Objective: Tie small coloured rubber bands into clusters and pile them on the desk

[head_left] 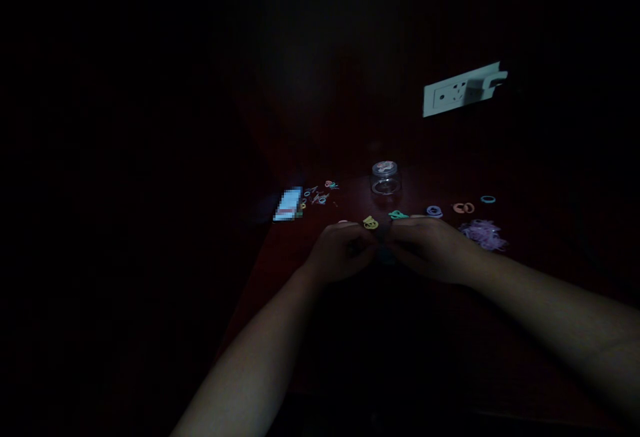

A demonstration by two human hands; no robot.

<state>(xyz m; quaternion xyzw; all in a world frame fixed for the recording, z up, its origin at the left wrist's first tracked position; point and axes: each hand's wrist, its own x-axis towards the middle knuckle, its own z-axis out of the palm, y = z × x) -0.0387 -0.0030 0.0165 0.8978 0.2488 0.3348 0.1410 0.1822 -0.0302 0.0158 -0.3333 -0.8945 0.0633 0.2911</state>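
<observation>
The left hand point(345, 252) and right hand point(433, 248) are curled; whether anything is grasped cannot be told. Just beyond them, yellow bands point(371, 223) are looped at 11 o'clock, green bands point(398, 215) at 1. The edge of the table point(280, 270) is neared at 10 by a phone point(288, 204). A clear, round jar point(385, 181) is set at 12, a tangled purple pile point(486, 236) at 3.

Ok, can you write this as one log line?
left hand, right hand: close together; grip: too dark to tell; near: yellow loops, green loops; beyond: lidded jar; light: dim
</observation>
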